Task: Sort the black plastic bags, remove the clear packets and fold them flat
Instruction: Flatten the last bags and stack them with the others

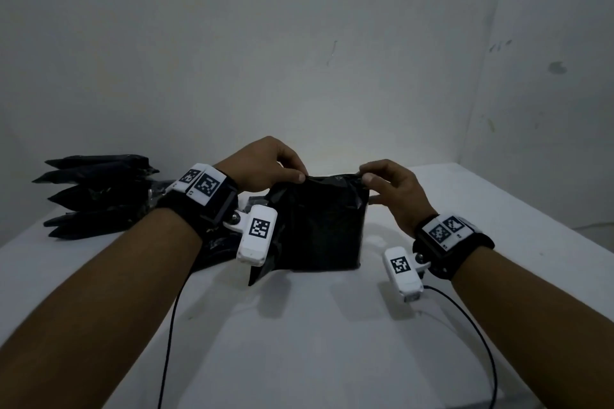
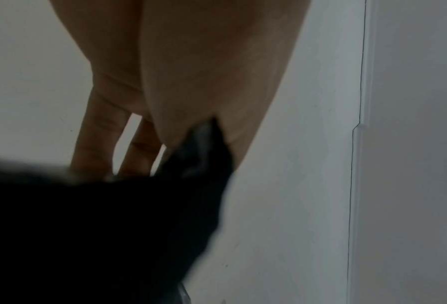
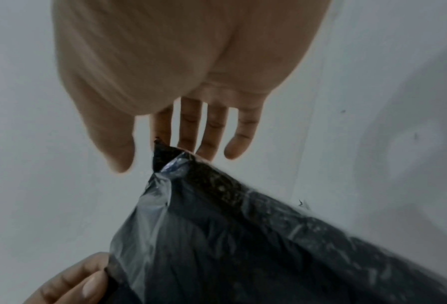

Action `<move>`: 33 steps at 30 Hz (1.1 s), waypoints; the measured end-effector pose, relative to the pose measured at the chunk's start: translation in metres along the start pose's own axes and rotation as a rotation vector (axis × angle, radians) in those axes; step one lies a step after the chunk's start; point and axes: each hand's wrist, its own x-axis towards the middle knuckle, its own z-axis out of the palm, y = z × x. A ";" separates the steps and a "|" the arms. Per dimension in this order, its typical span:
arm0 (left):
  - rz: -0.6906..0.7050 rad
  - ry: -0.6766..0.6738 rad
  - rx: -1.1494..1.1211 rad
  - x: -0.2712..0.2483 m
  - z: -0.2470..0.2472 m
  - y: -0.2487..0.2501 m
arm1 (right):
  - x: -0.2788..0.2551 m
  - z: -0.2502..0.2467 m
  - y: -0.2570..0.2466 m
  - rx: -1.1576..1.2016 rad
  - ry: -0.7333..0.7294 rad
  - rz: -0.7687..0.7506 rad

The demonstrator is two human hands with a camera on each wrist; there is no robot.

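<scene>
While it's held up: black bag (image 1: 324, 226) between both hands.
Hands: left hand (image 1: 265, 164), right hand (image 1: 390, 188) pinching its top corners.
Left: pile (image 1: 96, 196) beside it, packets unseen.

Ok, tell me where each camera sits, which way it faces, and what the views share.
Head: on the head, looking forward and down at the white table; both forearms show, the left hand and right hand pinching the black bag.
Left wrist: under the left wrist, looking along the palm to the pinched bag edge.
Right wrist: under the right wrist, looking along the fingers at the bag's top corner; the left thumb shows too.
Shared: all three show the bag.
</scene>
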 end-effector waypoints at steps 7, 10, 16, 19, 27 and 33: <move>-0.066 -0.097 0.082 -0.001 -0.008 -0.003 | 0.001 -0.005 0.001 -0.046 0.082 -0.062; -0.069 -0.091 0.093 -0.003 -0.010 -0.005 | 0.002 -0.006 0.001 -0.106 0.115 -0.082; -0.045 -0.056 0.121 -0.003 -0.009 -0.004 | -0.005 0.001 0.015 0.075 -0.165 0.159; -0.073 -0.097 0.115 -0.006 -0.013 -0.002 | -0.014 0.005 0.022 -0.026 -0.288 0.265; -0.086 0.084 -0.060 -0.007 -0.020 -0.015 | -0.013 0.006 0.020 0.065 -0.161 0.290; -0.189 0.317 -0.960 -0.014 0.001 -0.051 | -0.009 0.008 0.011 0.357 0.030 0.275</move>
